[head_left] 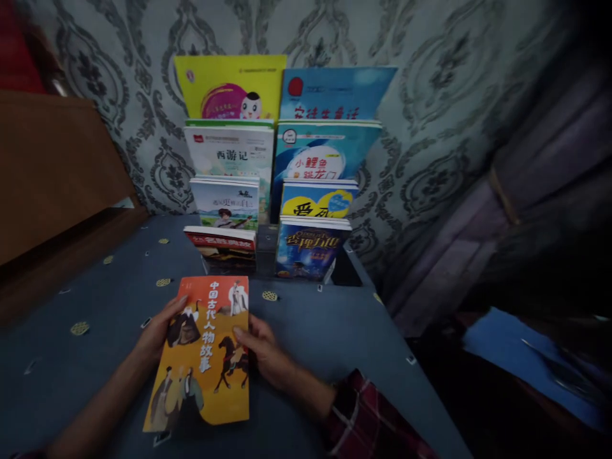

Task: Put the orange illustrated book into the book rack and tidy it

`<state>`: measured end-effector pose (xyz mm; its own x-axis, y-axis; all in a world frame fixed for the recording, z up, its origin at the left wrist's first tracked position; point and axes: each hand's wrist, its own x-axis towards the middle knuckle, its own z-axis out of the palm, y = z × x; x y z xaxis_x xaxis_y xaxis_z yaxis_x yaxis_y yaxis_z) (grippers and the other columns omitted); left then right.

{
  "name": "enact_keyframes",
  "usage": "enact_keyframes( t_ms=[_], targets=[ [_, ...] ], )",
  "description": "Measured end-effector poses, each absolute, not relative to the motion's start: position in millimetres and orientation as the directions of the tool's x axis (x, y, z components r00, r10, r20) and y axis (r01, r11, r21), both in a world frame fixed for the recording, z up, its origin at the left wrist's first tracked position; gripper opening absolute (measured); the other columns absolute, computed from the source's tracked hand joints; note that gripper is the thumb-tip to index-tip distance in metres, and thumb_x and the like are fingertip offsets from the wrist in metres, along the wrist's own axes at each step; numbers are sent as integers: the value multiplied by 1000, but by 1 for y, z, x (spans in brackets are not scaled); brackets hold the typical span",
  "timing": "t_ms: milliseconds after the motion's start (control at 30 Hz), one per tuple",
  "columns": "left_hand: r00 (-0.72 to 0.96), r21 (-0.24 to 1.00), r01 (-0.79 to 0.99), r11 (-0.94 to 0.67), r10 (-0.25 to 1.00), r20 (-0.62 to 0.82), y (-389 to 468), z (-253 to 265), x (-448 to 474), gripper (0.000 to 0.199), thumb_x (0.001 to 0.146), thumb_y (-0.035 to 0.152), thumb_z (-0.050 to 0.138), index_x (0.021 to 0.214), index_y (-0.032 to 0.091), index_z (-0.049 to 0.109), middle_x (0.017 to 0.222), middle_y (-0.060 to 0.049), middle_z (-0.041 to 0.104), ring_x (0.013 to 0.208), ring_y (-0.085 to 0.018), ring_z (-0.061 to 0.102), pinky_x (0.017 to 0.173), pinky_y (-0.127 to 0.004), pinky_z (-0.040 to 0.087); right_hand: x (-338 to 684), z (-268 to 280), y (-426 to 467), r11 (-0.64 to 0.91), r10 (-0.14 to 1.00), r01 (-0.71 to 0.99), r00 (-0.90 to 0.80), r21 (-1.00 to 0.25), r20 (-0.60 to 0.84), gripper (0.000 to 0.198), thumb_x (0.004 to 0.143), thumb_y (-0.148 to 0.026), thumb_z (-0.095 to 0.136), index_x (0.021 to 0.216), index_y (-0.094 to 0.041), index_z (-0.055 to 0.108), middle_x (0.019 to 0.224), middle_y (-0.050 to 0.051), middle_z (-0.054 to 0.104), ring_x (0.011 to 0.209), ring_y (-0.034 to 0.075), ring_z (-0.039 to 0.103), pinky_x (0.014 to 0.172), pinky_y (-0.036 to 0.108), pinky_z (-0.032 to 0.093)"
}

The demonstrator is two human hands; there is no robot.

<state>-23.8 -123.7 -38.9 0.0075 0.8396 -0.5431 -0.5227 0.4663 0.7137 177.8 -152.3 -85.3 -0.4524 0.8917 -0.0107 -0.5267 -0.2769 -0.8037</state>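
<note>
An orange and yellow book [215, 398] with Chinese characters and painted figures on its cover is held between both hands, its cover facing up toward me. Along its left edge, my left hand [160, 324] grips it with the fingers mostly hidden behind. On the right edge my right hand [264, 347] has its thumb on the cover and the other fingers around the side or beneath. Just beyond the book's top edge, a book with a red and dark cover [222, 248] stands in the front of the left stack. A dark blue book [308, 248] fronts the right stack.
Books stand in two stepped columns, with a yellow book [229, 80] and a blue book [335, 92] at the back. They stand on a table with a blue-grey cloth [335, 325], before patterned wallpaper [167, 153]. A brown panel [52, 166] is at left; a curtain [454, 242] hangs right.
</note>
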Motion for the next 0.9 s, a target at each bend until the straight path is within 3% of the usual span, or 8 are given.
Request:
enact_keyframes(
  t_ms=[267, 400, 567, 667, 900],
  targets=[
    [41, 656, -477, 585, 761, -648, -123, -28, -15, 38, 92, 27, 55, 127, 14, 63, 83, -12, 80, 71, -32, 78, 65, -44, 66, 179, -91, -148, -288, 895, -554, -445, -781, -14, 58, 66, -54, 88, 107, -18, 69, 96, 3, 78, 88, 19, 74, 94, 38, 54],
    [124, 660, -425, 620, 762, -636, -116, -36, -17, 41, 92, 32, 59, 126, 9, 65, 86, -16, 80, 73, -34, 78, 71, -46, 66, 181, -90, -144, -315, 896, -586, -443, -747, -31, 59, 63, -50, 91, 107, -17, 70, 94, 4, 79, 85, 18, 74, 92, 36, 55],
    [133, 758, -402, 513, 852, -506, -112, -45, -22, 34, 89, 24, 66, 119, 9, 68, 83, -14, 80, 64, -28, 77, 69, -40, 66, 182, -88, -143, -330, 901, -582, -430, -743, -62, 55, 63, -47, 91, 104, -17, 71, 95, 5, 80, 84, 20, 76, 90, 38, 58],
    [157, 800, -414, 436, 899, -409, -113, -45, -23, 30, 86, 17, 68, 115, 9, 69, 84, -13, 80, 68, -27, 78, 71, -37, 66, 184, -84, -145, -330, 903, -572, -423, -751, -74, 51, 64, -46, 90, 100, -17, 70, 95, 6, 80, 85, 22, 76, 91, 39, 58],
    [218, 851, -360, 382, 921, -321, -113, -49, -30, 34, 76, 29, 82, 103, 11, 71, 92, -13, 80, 79, -27, 78, 76, -34, 65, 188, -75, -148, -242, 919, -537, -393, -808, -14, 50, 73, -46, 85, 113, -20, 67, 102, 6, 79, 87, 22, 76, 88, 39, 59]
  ],
)
